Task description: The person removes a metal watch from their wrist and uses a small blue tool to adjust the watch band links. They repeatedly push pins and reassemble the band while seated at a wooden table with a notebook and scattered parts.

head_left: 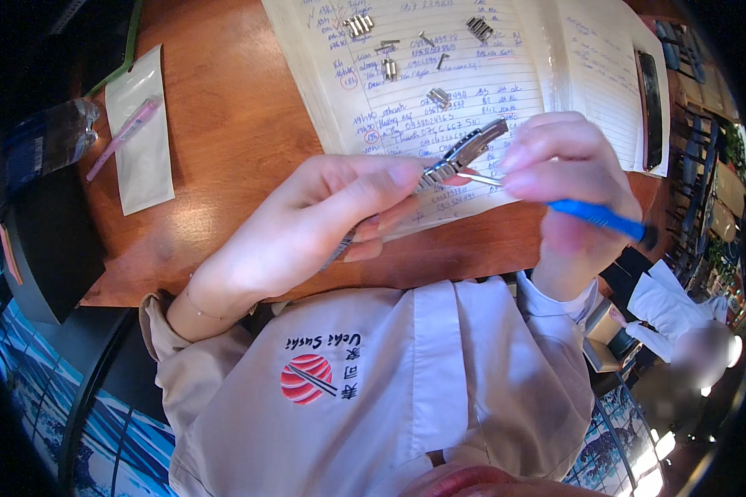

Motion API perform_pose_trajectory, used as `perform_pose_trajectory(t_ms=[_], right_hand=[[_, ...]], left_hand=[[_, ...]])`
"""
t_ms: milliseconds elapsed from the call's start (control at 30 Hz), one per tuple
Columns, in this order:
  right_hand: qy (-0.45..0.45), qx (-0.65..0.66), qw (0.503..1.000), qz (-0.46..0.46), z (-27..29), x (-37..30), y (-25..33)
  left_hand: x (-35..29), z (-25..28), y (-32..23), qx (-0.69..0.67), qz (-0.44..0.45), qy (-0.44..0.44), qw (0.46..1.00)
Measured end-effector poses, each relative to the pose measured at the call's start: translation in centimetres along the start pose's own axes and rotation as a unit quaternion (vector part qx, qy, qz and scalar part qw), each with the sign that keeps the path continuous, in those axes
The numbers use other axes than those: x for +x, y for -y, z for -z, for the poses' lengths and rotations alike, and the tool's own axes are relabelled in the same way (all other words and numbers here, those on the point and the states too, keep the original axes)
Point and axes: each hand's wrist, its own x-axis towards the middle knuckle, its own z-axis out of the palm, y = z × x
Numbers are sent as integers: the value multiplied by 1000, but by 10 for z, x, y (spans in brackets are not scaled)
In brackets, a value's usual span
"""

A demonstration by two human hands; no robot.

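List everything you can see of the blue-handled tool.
The blue-handled tool is slim and straight, with a blue, plastic-looking handle, a dark end cap and a thin, silvery, metal-looking shaft. It is held in the air, in the grip of the right hand, which hides its middle. It slants slightly, cap toward the picture's lower right, shaft pointing left at the metal band. Whether its tip touches the band can't be told.

- Mounting: person's head; left camera of a side-by-side pair.
- Direction: downward, past the shirt front (439,389), toward left hand (319,211), right hand (576,170) and table (215,108).
- Range: close; wide fisheye field.
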Motion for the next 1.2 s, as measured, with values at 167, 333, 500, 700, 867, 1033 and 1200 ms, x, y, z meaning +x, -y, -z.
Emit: perform_pose_trajectory(t_ms=[167, 333, 500, 700, 867, 1033, 1200], right_hand=[[44, -108, 993, 21, -6, 4, 2], [23, -84, 996, -3, -10, 1, 1], [34, -95, 995, 7, -10, 2, 0], [19, -99, 995, 3, -12, 1, 3], [78, -175, 981, 5, -9, 1, 10], [76, -213, 973, 44, -12, 1, 16], [29, -252, 962, 98, -21, -10, 9]], left_hand=[[-1, 1, 3, 17, -19, 11, 1000], [-3, -2, 1, 14, -5, -8, 1000], [-5, -8, -1, 11, -9, -34, 999], [-3, -2, 1, 22, -5, -10, 1000], [-3, -3, 5, 13, -35, -20, 999], [-3, -5, 7, -24, -56, -23, 998], [0, -8, 10, -24, -86, -35, 995]])
